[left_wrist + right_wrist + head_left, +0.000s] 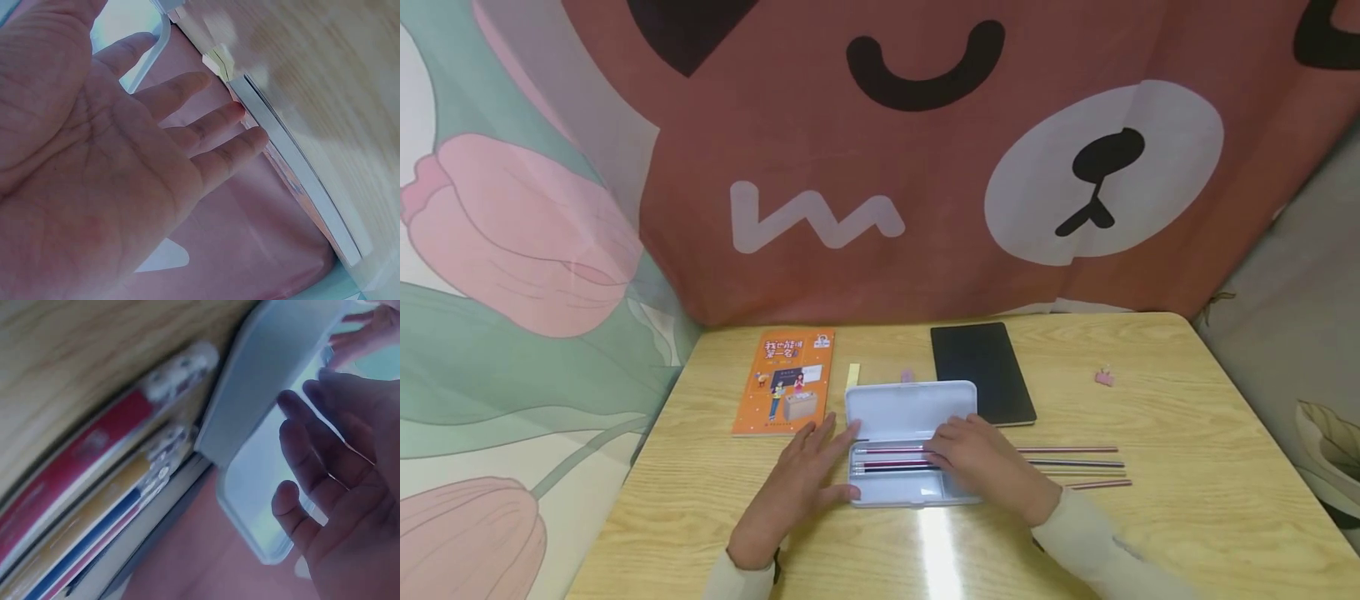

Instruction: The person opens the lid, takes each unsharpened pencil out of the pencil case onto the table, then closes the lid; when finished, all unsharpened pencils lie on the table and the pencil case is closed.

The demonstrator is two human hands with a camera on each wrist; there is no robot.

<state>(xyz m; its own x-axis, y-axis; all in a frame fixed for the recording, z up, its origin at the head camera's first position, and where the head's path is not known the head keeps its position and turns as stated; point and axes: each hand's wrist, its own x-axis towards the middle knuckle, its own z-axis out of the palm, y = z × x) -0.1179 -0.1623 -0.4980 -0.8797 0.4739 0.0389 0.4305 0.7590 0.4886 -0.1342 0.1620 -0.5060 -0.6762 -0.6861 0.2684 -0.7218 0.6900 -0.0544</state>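
Note:
In the head view a white pencil case [912,408] lies on the table with its lid raised at the back. Several pencils [891,462] rest inside it, their eraser ends toward the left. My left hand [805,475] is at the case's left end, fingers spread and thumb by the front corner. Its palm and straight fingers show in the left wrist view. My right hand [981,462] reaches over the right part of the case, fingers bent loosely down into it. In the right wrist view those fingers [300,444] hold nothing visible; the thumb is hidden.
Loose pencils [1075,462] lie side by side right of the case. Behind stand an orange book [786,379], a black notebook [981,367], a yellow strip [853,375] and a small pink object [907,376]. A pink clip [1104,377] lies at the back right.

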